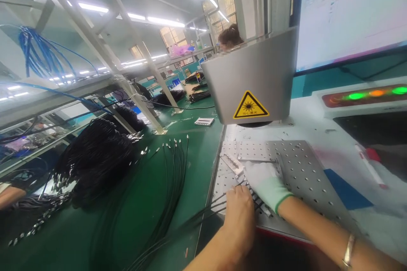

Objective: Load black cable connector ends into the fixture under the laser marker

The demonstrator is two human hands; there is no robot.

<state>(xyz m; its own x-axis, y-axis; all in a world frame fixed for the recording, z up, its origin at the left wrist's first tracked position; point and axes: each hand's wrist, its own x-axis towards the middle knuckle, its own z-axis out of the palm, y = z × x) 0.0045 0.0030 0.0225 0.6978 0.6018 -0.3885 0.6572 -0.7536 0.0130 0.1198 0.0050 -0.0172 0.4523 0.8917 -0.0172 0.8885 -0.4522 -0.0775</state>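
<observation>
My bare left hand (240, 207) is closed around several thin black cables (203, 217) that run off to the lower left across the table edge. Right beside it, my right hand (263, 184) wears a white glove with a green cuff. Its fingers are bent together over the cable ends at a small fixture; what they pinch is hidden. A pale slotted block (232, 163) lies just beyond the gloved fingertips. Both hands are above a perforated metal plate (302, 173), under a grey machine head (254, 80) with a yellow laser warning sign.
Loose cables with metal tips (174, 165) lie on the green table (200, 152), left of a big black cable heap (95, 156). A blue sheet (348, 188) and a marker pen (370, 167) are at right, below a monitor (352, 12). Another person's head shows behind the machine.
</observation>
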